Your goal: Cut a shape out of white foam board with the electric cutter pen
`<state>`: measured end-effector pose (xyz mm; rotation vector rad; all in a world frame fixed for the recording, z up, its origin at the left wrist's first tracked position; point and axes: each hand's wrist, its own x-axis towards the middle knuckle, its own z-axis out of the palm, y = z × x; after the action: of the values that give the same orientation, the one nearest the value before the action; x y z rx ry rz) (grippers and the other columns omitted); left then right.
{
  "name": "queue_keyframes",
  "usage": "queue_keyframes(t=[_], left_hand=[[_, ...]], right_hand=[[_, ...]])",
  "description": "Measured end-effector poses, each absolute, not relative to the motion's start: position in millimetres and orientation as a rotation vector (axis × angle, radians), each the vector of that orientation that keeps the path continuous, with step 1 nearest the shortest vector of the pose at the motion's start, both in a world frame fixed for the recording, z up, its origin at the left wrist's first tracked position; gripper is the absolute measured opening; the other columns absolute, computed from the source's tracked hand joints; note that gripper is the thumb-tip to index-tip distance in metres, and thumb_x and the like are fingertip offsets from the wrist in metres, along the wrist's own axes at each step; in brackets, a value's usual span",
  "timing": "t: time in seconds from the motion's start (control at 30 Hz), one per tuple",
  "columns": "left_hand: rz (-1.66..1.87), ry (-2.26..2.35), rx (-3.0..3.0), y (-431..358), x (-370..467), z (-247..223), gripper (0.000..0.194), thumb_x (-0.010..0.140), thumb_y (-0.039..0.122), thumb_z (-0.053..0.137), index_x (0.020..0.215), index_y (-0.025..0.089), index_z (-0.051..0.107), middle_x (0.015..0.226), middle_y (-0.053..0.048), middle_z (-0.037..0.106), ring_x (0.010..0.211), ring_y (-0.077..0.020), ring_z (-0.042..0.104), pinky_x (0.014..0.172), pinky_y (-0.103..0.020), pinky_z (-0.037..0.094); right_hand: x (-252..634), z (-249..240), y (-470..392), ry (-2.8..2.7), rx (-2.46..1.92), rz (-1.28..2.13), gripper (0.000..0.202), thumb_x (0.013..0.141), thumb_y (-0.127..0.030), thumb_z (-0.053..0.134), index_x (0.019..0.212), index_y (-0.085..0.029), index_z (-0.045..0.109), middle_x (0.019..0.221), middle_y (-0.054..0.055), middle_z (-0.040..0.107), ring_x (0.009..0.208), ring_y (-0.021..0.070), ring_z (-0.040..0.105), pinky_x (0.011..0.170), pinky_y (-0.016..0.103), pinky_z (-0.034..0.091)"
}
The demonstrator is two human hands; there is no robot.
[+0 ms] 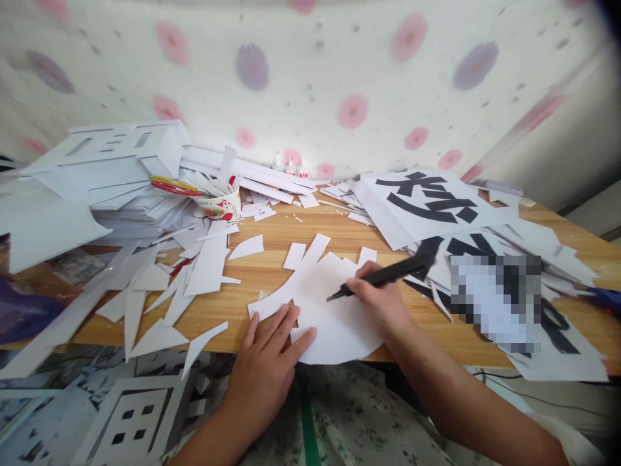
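Note:
A white cut-out board shape [330,304] lies on the wooden table [272,243] near its front edge. My left hand [269,353] rests flat on the board's lower left part, fingers spread, pressing it down. My right hand [376,294] grips a black utility knife [388,275] like a pen. The knife's tip touches the board near its middle.
White offcuts [160,291] litter the table's left side. A paper cup [218,204] with tools stands at the back, next to stacked white boards [107,168]. Sheets printed with large black characters [427,200] pile up on the right. More cut shapes [130,414] lie on the floor.

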<state>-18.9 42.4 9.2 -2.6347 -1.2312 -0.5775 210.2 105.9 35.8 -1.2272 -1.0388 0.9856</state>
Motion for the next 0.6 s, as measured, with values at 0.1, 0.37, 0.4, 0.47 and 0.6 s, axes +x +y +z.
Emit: queue_keyframes(t=[0.1,0.37,0.4,0.47,0.6], left_hand=[[-0.645,-1.214,-2.653,40,-16,9,0.04,0.087,0.016,0.05,0.123,0.029,0.063,0.14,-0.013,0.055,0.131,-0.0313,0.05,0.102,-0.057,0.041],[-0.966,-1.107,-2.683,41,-10,10,0.023,0.089,0.018,0.058,0.107,0.026,0.07,0.121,-0.006,0.071,0.113,-0.021,0.063,0.103,-0.039,0.039],[-0.997,-1.113,-2.688,41,-8,8,0.021,0.088,0.022,0.061,0.106,0.026,0.07,0.118,-0.004,0.072,0.109,-0.0203,0.064,0.103,-0.038,0.038],[-1.064,-1.118,-2.694,41,-5,5,0.02,0.085,0.032,0.068,0.105,0.027,0.07,0.114,0.0,0.074,0.102,-0.0188,0.065,0.104,-0.037,0.035],[-1.047,-1.071,-2.754,45,-3,4,0.035,0.084,0.05,0.064,0.111,0.027,0.068,0.112,-0.001,0.074,0.11,-0.021,0.061,0.113,-0.041,0.028]], right_hand=[[227,38,97,-0.766,-1.051,0.947,0.028,0.064,-0.037,0.076,0.062,-0.022,0.053,0.046,-0.009,0.041,0.04,0.0069,0.034,0.042,0.023,0.032],[242,37,77,-0.664,-1.139,0.922,0.021,0.069,-0.031,0.079,0.085,-0.022,0.068,0.047,-0.009,0.047,0.038,0.0059,0.038,0.044,0.023,0.039],[239,37,79,-0.679,-1.139,0.93,0.019,0.069,-0.029,0.078,0.083,-0.022,0.067,0.045,-0.009,0.046,0.037,0.0056,0.036,0.043,0.023,0.038],[231,37,83,-0.712,-1.15,0.963,0.017,0.068,-0.028,0.077,0.08,-0.022,0.065,0.042,-0.01,0.042,0.036,0.0058,0.034,0.042,0.023,0.035],[220,39,91,-0.9,-1.274,0.933,0.017,0.071,-0.03,0.073,0.079,-0.022,0.06,0.047,-0.009,0.045,0.039,0.0084,0.038,0.042,0.025,0.035]])
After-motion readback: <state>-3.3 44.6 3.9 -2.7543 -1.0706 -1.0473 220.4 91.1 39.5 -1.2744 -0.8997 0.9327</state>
